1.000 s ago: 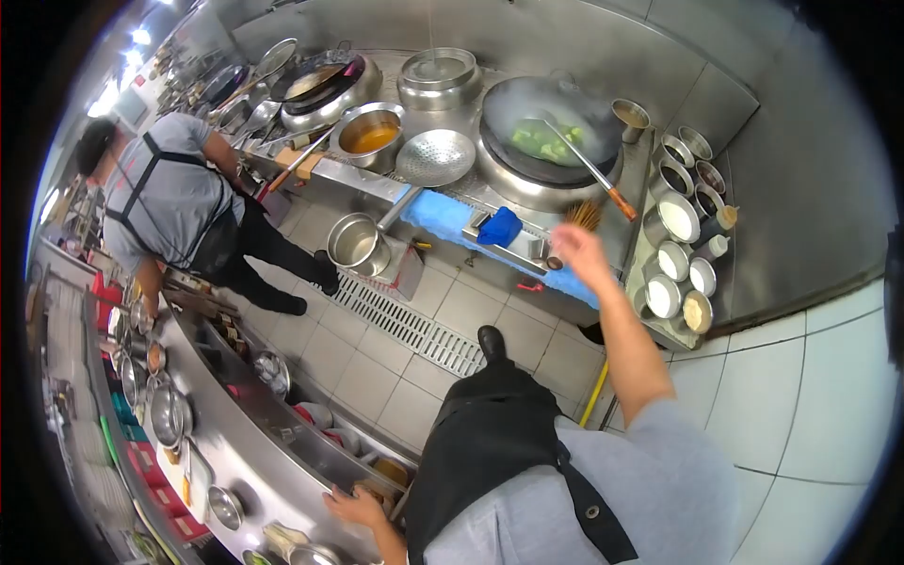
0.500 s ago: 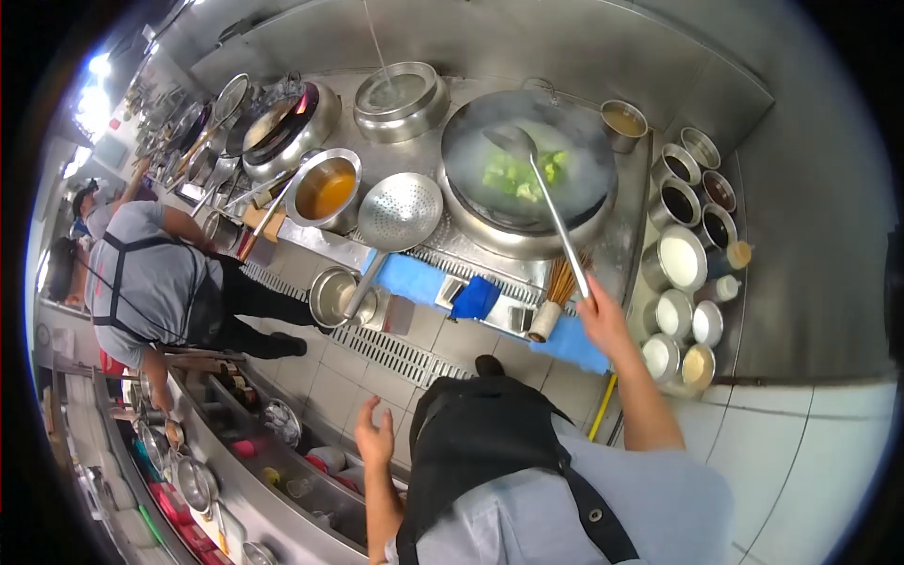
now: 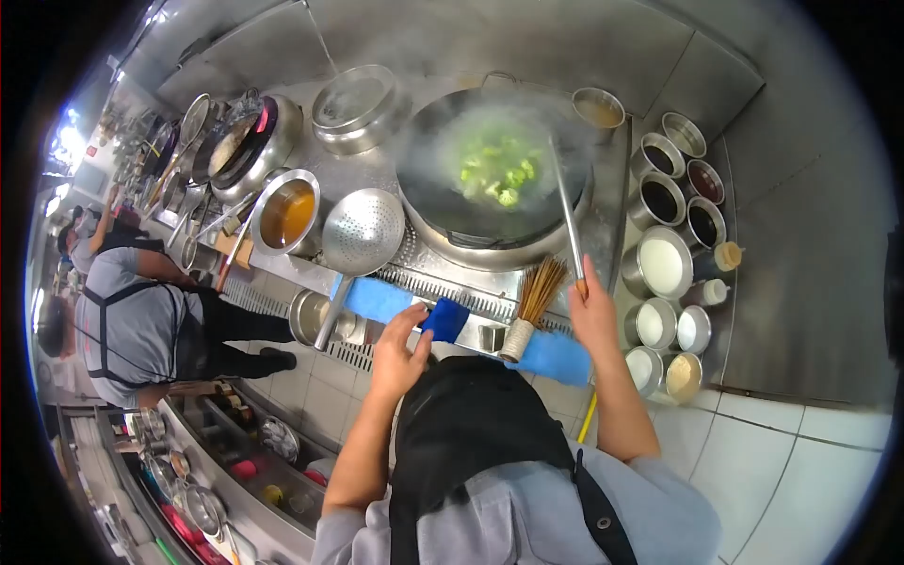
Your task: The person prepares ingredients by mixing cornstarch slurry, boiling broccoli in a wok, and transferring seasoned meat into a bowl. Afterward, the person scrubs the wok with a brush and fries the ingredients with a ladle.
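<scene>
Near the wok (image 3: 428,179), right hand (image 3: 595,318) (closed) around long handle (image 3: 570,221).

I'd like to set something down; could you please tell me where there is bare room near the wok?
Bare: the blue cloth right of the brush, and a steel strip between wok and containers. Crowded: among those containers.

The person's right grip (image 3: 594,320) holds a long-handled utensil (image 3: 569,215) slanting over a steaming wok (image 3: 426,179) of green vegetables (image 3: 507,173); the left grip (image 3: 399,354) is at a blue cloth (image 3: 446,320), near a bristle brush (image 3: 534,306).
</scene>
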Motion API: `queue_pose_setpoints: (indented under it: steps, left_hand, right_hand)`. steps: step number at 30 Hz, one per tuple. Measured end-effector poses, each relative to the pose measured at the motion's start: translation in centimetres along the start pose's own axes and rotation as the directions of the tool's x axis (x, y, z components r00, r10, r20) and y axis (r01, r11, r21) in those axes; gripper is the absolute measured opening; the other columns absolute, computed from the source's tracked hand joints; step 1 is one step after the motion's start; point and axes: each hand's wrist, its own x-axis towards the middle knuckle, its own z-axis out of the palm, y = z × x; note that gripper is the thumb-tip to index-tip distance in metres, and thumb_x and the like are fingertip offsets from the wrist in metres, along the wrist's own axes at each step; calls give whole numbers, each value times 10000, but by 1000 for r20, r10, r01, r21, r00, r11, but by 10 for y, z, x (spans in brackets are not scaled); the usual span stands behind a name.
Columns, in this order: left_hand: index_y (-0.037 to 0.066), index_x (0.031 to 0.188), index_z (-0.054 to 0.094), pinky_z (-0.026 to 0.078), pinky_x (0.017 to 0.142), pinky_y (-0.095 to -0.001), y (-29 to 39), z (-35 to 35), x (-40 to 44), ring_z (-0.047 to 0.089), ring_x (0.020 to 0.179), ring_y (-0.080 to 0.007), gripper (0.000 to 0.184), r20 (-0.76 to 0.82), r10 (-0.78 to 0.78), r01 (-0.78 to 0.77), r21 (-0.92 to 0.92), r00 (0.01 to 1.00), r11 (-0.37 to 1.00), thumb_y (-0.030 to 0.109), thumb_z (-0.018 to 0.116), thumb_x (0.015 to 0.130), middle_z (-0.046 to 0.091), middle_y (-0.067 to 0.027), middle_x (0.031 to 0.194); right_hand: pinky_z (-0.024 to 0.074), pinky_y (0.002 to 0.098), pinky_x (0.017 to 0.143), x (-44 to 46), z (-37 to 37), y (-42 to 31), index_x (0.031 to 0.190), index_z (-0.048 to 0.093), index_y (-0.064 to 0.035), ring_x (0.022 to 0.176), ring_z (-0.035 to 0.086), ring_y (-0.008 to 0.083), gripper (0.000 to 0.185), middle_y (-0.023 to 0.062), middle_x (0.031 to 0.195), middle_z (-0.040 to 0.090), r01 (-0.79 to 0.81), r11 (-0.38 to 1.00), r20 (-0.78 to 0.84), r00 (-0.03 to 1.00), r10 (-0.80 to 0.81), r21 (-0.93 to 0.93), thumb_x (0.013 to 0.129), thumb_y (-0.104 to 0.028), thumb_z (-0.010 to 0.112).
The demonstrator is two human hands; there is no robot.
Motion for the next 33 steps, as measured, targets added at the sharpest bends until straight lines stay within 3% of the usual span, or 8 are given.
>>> queue_pose_setpoints:
  steps: [3,4,5,8,12,17,25,33]
  left_hand:
    - [7,1175,680,517,1010,-442,-2,19,35,649,1171,-379,309,27,194,-195,63,981,979,75,718,876,672,-169,1303]
    - [7,1175,680,517,1010,-442,0,25,50,649,1171,-379,309,26,196,-197,62,980,978,75,718,876,672,-169,1303]
    - [16,1163,683,511,1013,-445,3,31,63,640,1169,-379,296,-5,255,-253,83,967,964,79,721,876,674,-166,1285]
    - [30,1146,686,507,999,-449,6,49,98,629,1142,-375,285,-43,339,-329,145,940,933,84,728,870,675,-156,1249]
    - [49,1080,691,517,915,-440,-1,67,126,631,1023,-345,238,-59,416,-394,225,908,891,90,742,852,675,-112,1120]
    - [73,982,712,527,848,-420,-12,72,143,630,950,-312,145,-24,406,-389,242,913,889,95,755,845,662,-75,998]
    - [72,874,713,529,795,-420,-20,69,150,626,894,-311,110,-71,453,-440,145,889,886,131,782,813,655,-63,922]
    - [92,836,668,531,780,-429,-22,62,157,611,915,-310,117,-4,433,-428,142,901,893,160,763,833,619,-68,902]
  right_hand:
    - [492,306,554,20,31,33,1604,359,-62,566,573,143,656,93,820,656,-110,994,120,987,111,-7,1007,-175,605]
    - [556,424,695,15,34,22,1556,432,-98,741,689,308,581,184,936,709,-91,994,147,986,82,58,1008,-179,607]
    - [556,424,695,9,36,11,1556,432,-98,741,689,308,581,184,936,709,-90,994,145,986,81,56,1008,-179,607]
    - [423,249,467,-2,33,-33,1435,475,-79,563,519,90,401,-3,809,539,-633,267,618,772,150,727,1051,-161,558]
    - [434,246,460,-12,27,-46,1479,421,-74,527,501,90,479,30,855,559,-687,47,685,727,57,725,1025,-132,564]
    - [442,246,510,-42,14,-63,1628,303,-80,574,512,73,693,-3,795,531,-275,832,527,849,-25,482,999,-65,595]
    - [453,248,543,-59,-5,-36,1613,380,-118,592,502,68,698,-6,793,559,-197,961,397,911,107,192,968,-28,633]
    - [474,273,557,-24,36,-32,1582,431,-100,586,522,85,658,2,776,588,-172,951,176,976,129,256,964,-77,658]
